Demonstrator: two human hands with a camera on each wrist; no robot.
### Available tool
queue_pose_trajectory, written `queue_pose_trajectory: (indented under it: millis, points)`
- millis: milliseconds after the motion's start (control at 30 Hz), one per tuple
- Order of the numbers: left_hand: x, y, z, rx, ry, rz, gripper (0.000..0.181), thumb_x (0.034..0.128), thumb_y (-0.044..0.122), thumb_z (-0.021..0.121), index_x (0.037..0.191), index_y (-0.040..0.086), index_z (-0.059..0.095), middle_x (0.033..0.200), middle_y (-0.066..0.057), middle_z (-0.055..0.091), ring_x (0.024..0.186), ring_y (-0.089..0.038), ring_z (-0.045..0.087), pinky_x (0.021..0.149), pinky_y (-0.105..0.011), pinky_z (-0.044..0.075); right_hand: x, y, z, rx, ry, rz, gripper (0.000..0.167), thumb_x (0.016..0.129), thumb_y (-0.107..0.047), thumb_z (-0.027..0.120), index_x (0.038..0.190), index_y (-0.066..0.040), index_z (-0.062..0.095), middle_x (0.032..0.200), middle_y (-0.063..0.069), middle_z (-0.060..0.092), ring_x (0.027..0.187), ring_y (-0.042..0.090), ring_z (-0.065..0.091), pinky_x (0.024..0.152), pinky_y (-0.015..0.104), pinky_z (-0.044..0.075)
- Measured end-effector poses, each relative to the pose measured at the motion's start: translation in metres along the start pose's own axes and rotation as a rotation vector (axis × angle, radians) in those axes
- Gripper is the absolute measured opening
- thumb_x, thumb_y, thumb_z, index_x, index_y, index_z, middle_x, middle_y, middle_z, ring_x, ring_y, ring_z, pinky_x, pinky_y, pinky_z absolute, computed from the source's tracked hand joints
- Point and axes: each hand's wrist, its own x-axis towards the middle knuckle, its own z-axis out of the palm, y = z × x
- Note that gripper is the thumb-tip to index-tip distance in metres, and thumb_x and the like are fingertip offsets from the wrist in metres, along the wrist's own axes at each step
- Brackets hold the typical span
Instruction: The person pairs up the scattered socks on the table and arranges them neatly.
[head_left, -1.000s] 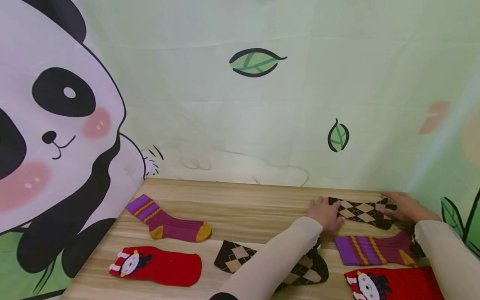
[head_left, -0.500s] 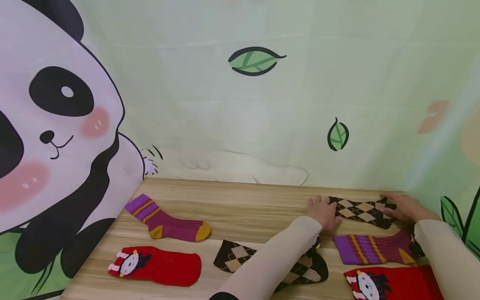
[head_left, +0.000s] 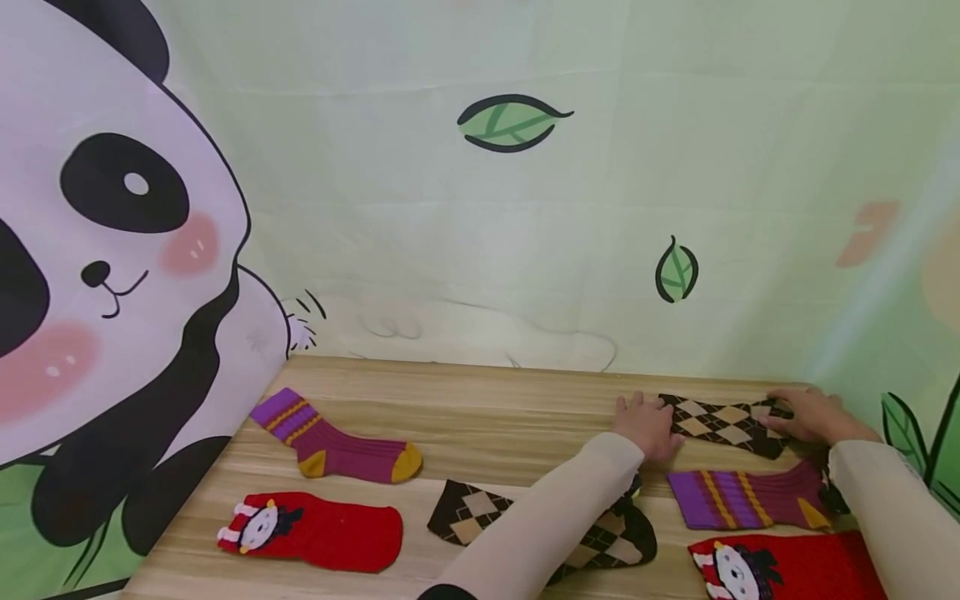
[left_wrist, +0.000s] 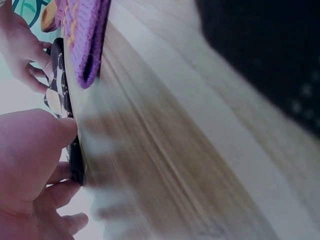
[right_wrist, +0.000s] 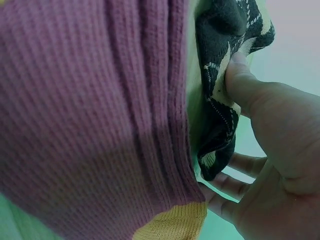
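A black, brown and tan argyle sock lies flat at the table's back right. At its cuff end the left hand rests with spread fingers; in the left wrist view the thumb of that hand touches the sock's edge. Over the other end is the right hand. In the right wrist view, the right hand lays its thumb on the rumpled argyle sock, its other fingers extended past the edge. A purple and maroon sock lies just in front.
Another maroon sock and a red sock lie on the left of the wooden table. The left sleeve crosses a second argyle sock. Another red sock is at the front right. A printed cloth stands behind.
The left hand has shifted slightly left at the cuff end. The fingers of the right hand have moved a little to the right over the other end. The socks look nearly unmoved.
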Motion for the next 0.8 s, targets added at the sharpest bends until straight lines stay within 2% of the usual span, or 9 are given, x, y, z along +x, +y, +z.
queue_pose_trajectory:
  millis: [167, 333, 467, 567, 667, 800]
  points:
    - [-0.001, -0.001, -0.001, 0.007, 0.0, 0.009, 0.054, 0.1025, 0.061, 0.047, 0.153, 0.042, 0.044, 0.157, 0.024, 0.039, 0.151, -0.012, 0.028, 0.121, -0.039, 0.025, -0.001, -0.002, -0.002, -0.004, 0.026, 0.005, 0.065, 0.094, -0.039, 0.073, 0.128, 0.014, 0.056, 0.126, 0.042, 0.056, 0.112, 0.063, 0.052, 0.082, 0.073, 0.039]
    - [-0.002, -0.003, -0.004, -0.006, 0.006, 0.021, 0.053, 0.1035, 0.059, 0.047, 0.153, 0.041, 0.044, 0.157, 0.024, 0.039, 0.151, -0.012, 0.03, 0.121, -0.04, 0.025, -0.002, -0.003, -0.005, 0.054, 0.03, 0.043, 0.067, 0.092, -0.041, 0.076, 0.127, 0.013, 0.058, 0.126, 0.042, 0.056, 0.104, 0.062, 0.052, 0.079, 0.067, 0.041]
    - [0.001, -0.005, -0.004, -0.028, 0.021, 0.04, 0.052, 0.1045, 0.057, 0.046, 0.154, 0.04, 0.044, 0.157, 0.022, 0.04, 0.15, -0.011, 0.031, 0.122, -0.04, 0.026, -0.003, -0.005, -0.007, 0.058, 0.012, 0.088, 0.073, 0.09, -0.045, 0.076, 0.129, 0.013, 0.057, 0.125, 0.042, 0.057, 0.099, 0.062, 0.05, 0.075, 0.067, 0.046]
    - [0.003, -0.007, -0.005, -0.036, 0.044, 0.069, 0.05, 0.1047, 0.055, 0.048, 0.152, 0.038, 0.048, 0.157, 0.02, 0.042, 0.148, -0.012, 0.036, 0.121, -0.042, 0.028, -0.004, -0.008, -0.01, 0.029, 0.008, 0.09, 0.079, 0.09, -0.053, 0.074, 0.129, 0.013, 0.057, 0.122, 0.042, 0.058, 0.097, 0.06, 0.052, 0.073, 0.066, 0.048]
    - [0.006, -0.007, -0.006, -0.046, 0.056, 0.081, 0.049, 0.105, 0.054, 0.048, 0.151, 0.038, 0.049, 0.155, 0.022, 0.043, 0.145, -0.01, 0.04, 0.12, -0.043, 0.029, -0.005, -0.01, -0.014, 0.012, 0.022, 0.08, 0.072, 0.092, -0.046, 0.074, 0.129, 0.013, 0.058, 0.122, 0.041, 0.059, 0.098, 0.06, 0.055, 0.071, 0.066, 0.05]
    - [0.008, -0.009, -0.011, -0.064, 0.082, 0.096, 0.049, 0.1051, 0.051, 0.051, 0.151, 0.035, 0.05, 0.152, 0.02, 0.049, 0.138, -0.006, 0.048, 0.118, -0.04, 0.034, -0.008, -0.011, -0.022, 0.007, 0.046, 0.028, 0.051, 0.093, -0.019, 0.074, 0.127, 0.016, 0.057, 0.121, 0.041, 0.058, 0.102, 0.06, 0.058, 0.073, 0.064, 0.051]
